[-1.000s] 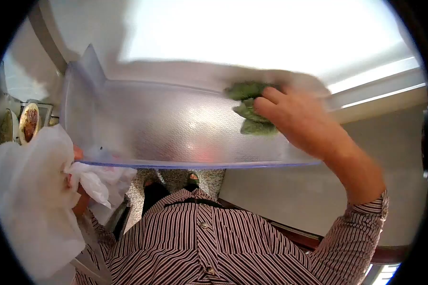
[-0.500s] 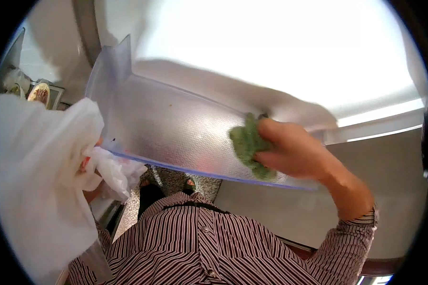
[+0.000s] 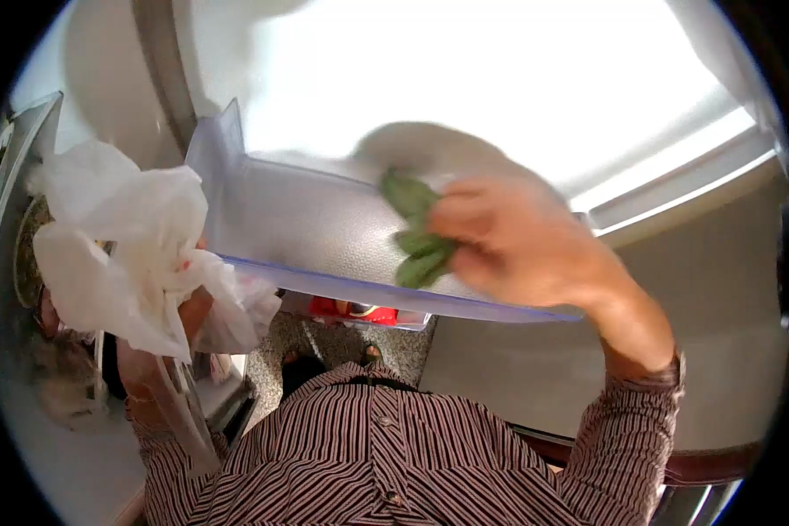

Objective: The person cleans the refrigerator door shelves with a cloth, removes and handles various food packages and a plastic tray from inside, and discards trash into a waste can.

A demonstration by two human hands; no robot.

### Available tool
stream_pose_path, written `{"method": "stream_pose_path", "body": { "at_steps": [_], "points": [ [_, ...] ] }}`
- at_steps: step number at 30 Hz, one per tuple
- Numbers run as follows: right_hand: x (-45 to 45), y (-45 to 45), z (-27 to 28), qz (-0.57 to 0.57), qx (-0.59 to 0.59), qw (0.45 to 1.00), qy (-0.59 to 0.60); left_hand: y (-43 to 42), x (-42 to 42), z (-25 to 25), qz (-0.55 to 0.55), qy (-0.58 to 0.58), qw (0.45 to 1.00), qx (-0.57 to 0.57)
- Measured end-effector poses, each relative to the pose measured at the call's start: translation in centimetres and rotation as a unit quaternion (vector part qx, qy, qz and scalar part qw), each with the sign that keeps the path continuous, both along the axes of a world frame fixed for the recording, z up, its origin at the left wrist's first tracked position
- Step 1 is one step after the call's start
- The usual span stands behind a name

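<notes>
My right hand [image 3: 522, 250], blurred by motion, has its fingers closed on a crumpled green cloth [image 3: 416, 232]. Cloth and hand are over the clear plastic door bin [image 3: 307, 215] of a refrigerator; whether the cloth touches the bin's floor I cannot tell. A bluish front rim runs along the bin's near side. On the left, my left hand [image 3: 195, 311] is closed around a white plastic bag [image 3: 127, 241], at the bin's left end. Folds of the bag hide most of that hand's fingers.
Behind the bin rises the bright white door panel [image 3: 465, 79]. Refrigerator shelves with food, including a round dish [image 3: 31, 254], stand at the left. Below the bin, a lower clear bin holds red packets [image 3: 355, 309]. Speckled floor [image 3: 311, 337] shows beneath.
My right hand has moved left and slightly up with the green cloth. The white bag has shifted, uncovering the shelves and more of my left hand. The lower bin has come into view.
</notes>
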State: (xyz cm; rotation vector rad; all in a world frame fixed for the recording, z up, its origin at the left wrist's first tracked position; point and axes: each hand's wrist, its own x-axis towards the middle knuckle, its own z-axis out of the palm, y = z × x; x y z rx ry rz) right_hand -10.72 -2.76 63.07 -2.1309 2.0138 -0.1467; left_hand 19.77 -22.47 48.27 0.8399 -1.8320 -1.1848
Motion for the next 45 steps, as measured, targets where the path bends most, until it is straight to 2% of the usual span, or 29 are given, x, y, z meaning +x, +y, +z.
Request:
{"method": "stream_pose_path", "body": {
  "at_steps": [1, 2, 3, 5, 6, 7, 10, 11, 13, 15, 17, 18, 19, 21, 22, 24, 26, 29, 32, 33, 35, 37, 38, 39, 40, 41, 44, 45],
  "points": [
    [0.1, 2.0, 2.0, -0.08, -0.034, 0.996, -0.007, 0.1, 0.0, 0.2, 0.006, 0.004, 1.0, -0.001],
    [0.0, 4.3, 3.8, -0.103, -0.096, 0.989, -0.045, 0.2, 0.0, 0.4, 0.011, 0.007, 1.0, -0.003],
    [-0.2, 7.3, 5.4, -0.154, -0.142, 0.971, -0.115, 0.4, 0.1, 0.6, 0.017, 0.011, 1.0, -0.005],
    [-0.6, 12.9, 4.8, -0.147, -0.358, 0.887, -0.251, -0.2, 0.8, 1.7, 0.03, 0.025, 0.999, -0.005],
    [-1.3, 14.7, 3.7, -0.111, -0.472, 0.825, -0.29, 0.2, 1.1, 2.0, 0.038, 0.032, 0.999, -0.008],
    [-2.0, 16.3, 2.9, -0.119, -0.509, 0.799, -0.297, 0.5, 1.4, 2.5, 0.049, 0.041, 0.998, -0.013],
    [-4.9, 18.5, 0.0, -0.248, -0.509, 0.771, -0.291, 2.1, 2.7, 3.9, 0.094, 0.075, 0.993, -0.014],
    [-5.9, 17.6, -1.5, -0.288, -0.529, 0.74, -0.298, 2.5, 3.1, 4.1, 0.108, 0.094, 0.99, 0.0],
    [-8.7, 15.6, -4.7, -0.314, -0.484, 0.734, -0.359, 2.9, 4.3, 3.6, 0.135, 0.152, 0.978, 0.043],
    [-10.6, 15.1, -5.8, -0.354, -0.346, 0.798, -0.344, 3.4, 5.5, 3.2, 0.099, 0.258, 0.956, 0.101],
    [-11.7, 14.7, -6.8, -0.337, -0.213, 0.865, -0.304, 5.8, 5.7, 4.8, 0.099, 0.322, 0.931, 0.141],
    [-11.2, 13.7, -7.4, -0.323, -0.205, 0.87, -0.309, 6.3, 6.4, 4.9, 0.078, 0.373, 0.91, 0.163],
    [-10.1, 12.6, -10.6, -0.347, -0.21, 0.858, -0.315, 4.8, 6.0, 3.0, 0.049, 0.393, 0.899, 0.188],
    [-7.9, 12.4, -8.4, -0.323, -0.224, 0.863, -0.317, 8.1, 7.9, 5.4, 0.084, 0.395, 0.894, 0.193],
    [-8.2, 12.4, -8.6, -0.311, -0.216, 0.878, -0.293, 9.2, 6.9, 5.6, 0.139, 0.361, 0.909, 0.158],
    [-8.1, 12.0, -8.2, -0.304, -0.196, 0.901, -0.239, 10.2, 6.9, 5.9, 0.14, 0.351, 0.909, 0.175],
    [-6.5, 10.5, -7.4, -0.297, -0.176, 0.897, -0.276, 7.8, 6.5, 5.3, 0.155, 0.335, 0.911, 0.184],
    [-7.3, 11.2, -6.7, -0.26, -0.124, 0.904, -0.317, 10.0, 6.4, 6.7, 0.159, 0.32, 0.916, 0.183],
    [-6.1, 11.4, -6.5, -0.24, -0.15, 0.904, -0.321, 12.2, 6.6, 7.7, 0.184, 0.316, 0.914, 0.177],
    [-2.1, 9.8, -5.5, -0.262, -0.165, 0.896, -0.317, 9.4, 8.2, 7.7, 0.173, 0.309, 0.913, 0.202],
    [0.5, 9.2, -4.3, -0.288, -0.205, 0.879, -0.32, 8.6, 8.0, 8.2, 0.157, 0.294, 0.924, 0.186],
    [0.8, 9.8, -4.8, -0.312, -0.203, 0.888, -0.27, 9.4, 8.2, 8.5, 0.177, 0.247, 0.938, 0.167],
    [1.3, 10.0, -5.0, -0.279, -0.215, 0.9, -0.258, 10.4, 7.8, 9.7, 0.158, 0.287, 0.932, 0.151],
    [1.4, 10.3, -4.7, -0.241, -0.222, 0.911, -0.251, 11.0, 7.2, 10.8, 0.188, 0.273, 0.937, 0.111],
    [1.5, 9.2, -6.9, -0.257, -0.23, 0.886, -0.309, 9.7, 6.2, 9.5, 0.184, 0.261, 0.943, 0.088],
    [0.6, 9.8, -8.0, -0.256, -0.232, 0.886, -0.311, 10.1, 5.9, 9.9, 0.189, 0.253, 0.947, 0.062],
    [-1.4, 10.8, -10.6, -0.185, -0.242, 0.933, -0.193, 9.8, 5.6, 10.2, 0.169, 0.226, 0.959, 0.031],
    [-1.1, 10.9, -10.7, -0.208, -0.234, 0.92, -0.236, 9.5, 5.5, 10.4, 0.161, 0.215, 0.963, 0.026]
  ]
}}
